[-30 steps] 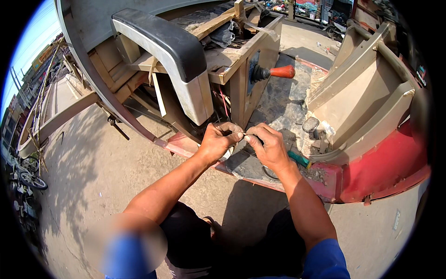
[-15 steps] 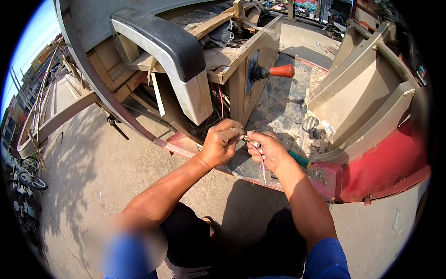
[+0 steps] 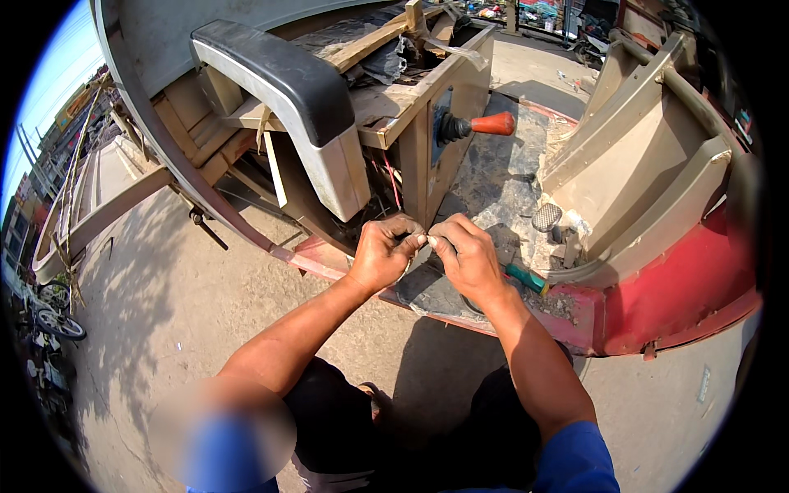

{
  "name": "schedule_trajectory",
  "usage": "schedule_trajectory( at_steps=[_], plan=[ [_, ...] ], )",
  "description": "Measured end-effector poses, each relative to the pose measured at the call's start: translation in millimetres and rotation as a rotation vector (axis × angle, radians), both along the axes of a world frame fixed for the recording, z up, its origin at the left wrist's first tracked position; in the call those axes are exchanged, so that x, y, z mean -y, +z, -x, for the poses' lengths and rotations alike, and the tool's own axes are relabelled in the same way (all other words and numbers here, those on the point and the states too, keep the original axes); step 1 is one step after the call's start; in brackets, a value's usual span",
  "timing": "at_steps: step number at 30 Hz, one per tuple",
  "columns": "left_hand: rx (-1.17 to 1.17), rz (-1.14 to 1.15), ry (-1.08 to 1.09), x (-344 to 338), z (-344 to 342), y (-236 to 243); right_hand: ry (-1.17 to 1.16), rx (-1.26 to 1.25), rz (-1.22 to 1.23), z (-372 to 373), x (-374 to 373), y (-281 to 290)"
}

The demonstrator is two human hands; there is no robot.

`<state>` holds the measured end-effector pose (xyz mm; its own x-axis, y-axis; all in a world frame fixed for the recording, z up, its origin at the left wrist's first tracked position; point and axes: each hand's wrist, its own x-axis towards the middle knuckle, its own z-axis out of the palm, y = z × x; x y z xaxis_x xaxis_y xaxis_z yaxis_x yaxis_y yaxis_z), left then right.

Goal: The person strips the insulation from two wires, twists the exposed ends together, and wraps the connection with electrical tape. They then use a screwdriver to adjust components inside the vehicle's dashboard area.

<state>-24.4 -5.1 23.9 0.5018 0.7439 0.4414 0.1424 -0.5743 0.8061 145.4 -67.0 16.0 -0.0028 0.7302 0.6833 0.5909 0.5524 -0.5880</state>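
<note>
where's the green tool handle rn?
Head view, right of centre: the green tool handle lies on the dirty floor, just right of the right hand and left of the red body panel.

Left forearm (image 3: 292, 338): extended forward and inward from the lower left. Right forearm (image 3: 536, 349): extended forward and inward from the lower right, at a steeper angle. Left wrist (image 3: 355, 286) and right wrist (image 3: 491, 297): well apart. Left hand (image 3: 383, 256): fingers curled, thumb (image 3: 411, 244) directed toward the right hand (image 3: 467, 259). Right hand: back uppermost, fingers bent, thumb directed toward the left. Both hands: fingertips pinched, tips nearly meeting between the hands.
</note>
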Motion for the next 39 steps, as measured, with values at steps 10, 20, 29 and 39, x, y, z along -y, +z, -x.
schedule_trajectory(
  at_steps=[10, 20, 29, 39],
  plan=[
    [-0.038, -0.697, -0.083, -4.7, 2.7, 12.0, 0.796, -1.204, 1.148, -21.1, -5.0, 1.8],
    [-0.126, 0.144, -0.222, -9.6, 11.3, 9.3, 0.109, -0.089, 0.262, -16.7, 0.3, -2.8],
    [-0.258, 0.049, -0.262, -13.8, 11.3, 6.0, -0.022, 0.211, 0.095, -4.4, 13.3, 15.6],
    [-0.417, -0.958, -0.028, -3.0, 8.0, 8.5, 0.545, -1.074, 1.185, -18.4, -9.5, -9.6]
  ],
)
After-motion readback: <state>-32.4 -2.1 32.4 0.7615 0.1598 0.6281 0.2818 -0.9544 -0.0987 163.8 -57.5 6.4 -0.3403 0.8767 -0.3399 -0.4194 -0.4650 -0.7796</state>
